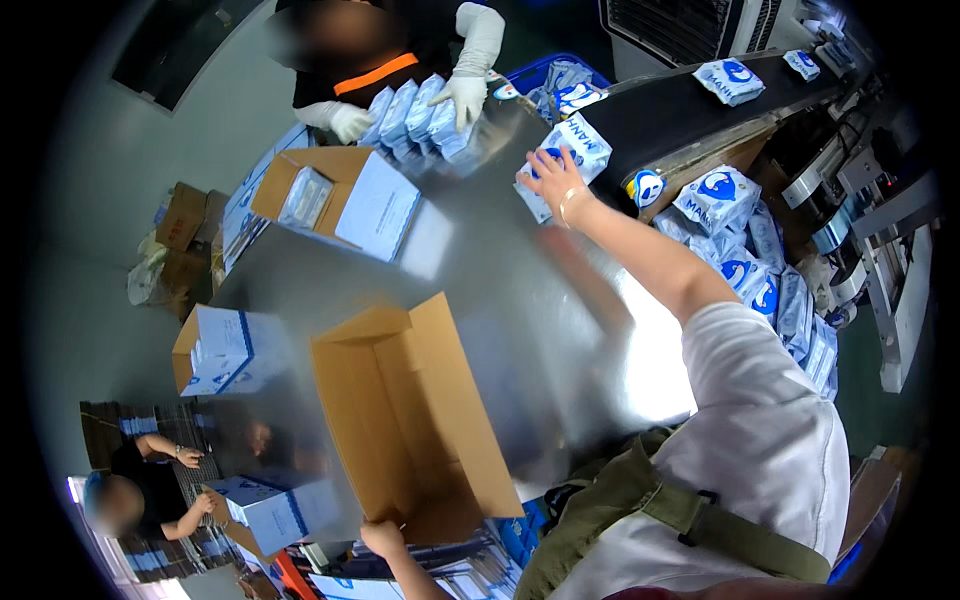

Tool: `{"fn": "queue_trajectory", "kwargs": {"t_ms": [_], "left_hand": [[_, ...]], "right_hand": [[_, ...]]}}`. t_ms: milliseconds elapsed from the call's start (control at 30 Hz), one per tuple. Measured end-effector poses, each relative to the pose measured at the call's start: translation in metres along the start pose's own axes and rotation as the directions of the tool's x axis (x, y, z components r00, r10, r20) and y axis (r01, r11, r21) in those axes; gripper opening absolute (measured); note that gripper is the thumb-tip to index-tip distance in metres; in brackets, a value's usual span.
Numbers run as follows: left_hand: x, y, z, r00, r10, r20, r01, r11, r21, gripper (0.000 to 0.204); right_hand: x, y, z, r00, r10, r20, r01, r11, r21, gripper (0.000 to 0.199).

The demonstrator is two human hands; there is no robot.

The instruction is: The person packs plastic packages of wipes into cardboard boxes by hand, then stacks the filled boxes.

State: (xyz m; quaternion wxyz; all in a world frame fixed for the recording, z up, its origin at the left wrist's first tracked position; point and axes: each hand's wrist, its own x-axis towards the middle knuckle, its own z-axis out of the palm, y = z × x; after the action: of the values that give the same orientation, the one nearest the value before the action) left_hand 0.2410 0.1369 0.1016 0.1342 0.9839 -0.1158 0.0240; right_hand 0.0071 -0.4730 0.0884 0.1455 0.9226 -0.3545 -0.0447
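An open brown cardboard box (pixel 405 420) stands on the shiny metal table in front of me, and nothing shows inside it. My left hand (pixel 383 538) is closed on its near lower edge. My right arm reaches far forward. At its end, my right hand (pixel 557 186) lies with spread fingers on top of a white and blue soft packet (pixel 588 140), where the black conveyor belt meets the table. The palm's contact with the packet is hidden.
The conveyor belt (pixel 660 115) carries more packets at far right; a pile of packets (pixel 745 235) lies below it. Across the table a gloved co-worker's hand (pixel 463 98) holds a row of packets beside a part-filled box (pixel 375 205). Another person works at left by a box (pixel 265 515).
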Motion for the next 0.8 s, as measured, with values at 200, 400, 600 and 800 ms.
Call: {"fn": "queue_trajectory", "kwargs": {"t_ms": [200, 400, 600, 800], "left_hand": [[0.011, -0.008, 0.005, 0.999, 0.043, 0.017, -0.045, 0.996, 0.082, 0.03], [0.021, -0.018, 0.018, 0.953, -0.254, 0.163, 0.258, 0.966, 0.0, 0.031], [0.017, -0.008, 0.012, 0.94, -0.211, 0.267, 0.182, 0.975, 0.13, 0.035], [-0.001, 0.002, -0.01, 0.995, -0.063, 0.078, 0.064, 0.998, -0.006, 0.024]], "right_hand": [[0.003, 0.011, 0.066, 0.969, 0.248, 0.015, -0.236, 0.898, 0.371, 0.078], [-0.16, -0.068, 0.034, 0.994, 0.094, -0.046, -0.054, 0.838, 0.543, 0.068], [-0.229, -0.103, -0.012, 0.97, 0.133, -0.205, 0.113, 0.499, 0.859, 0.073], [-0.186, -0.148, -0.133, 0.99, -0.065, -0.122, 0.066, -0.556, 0.828, 0.076]]}}
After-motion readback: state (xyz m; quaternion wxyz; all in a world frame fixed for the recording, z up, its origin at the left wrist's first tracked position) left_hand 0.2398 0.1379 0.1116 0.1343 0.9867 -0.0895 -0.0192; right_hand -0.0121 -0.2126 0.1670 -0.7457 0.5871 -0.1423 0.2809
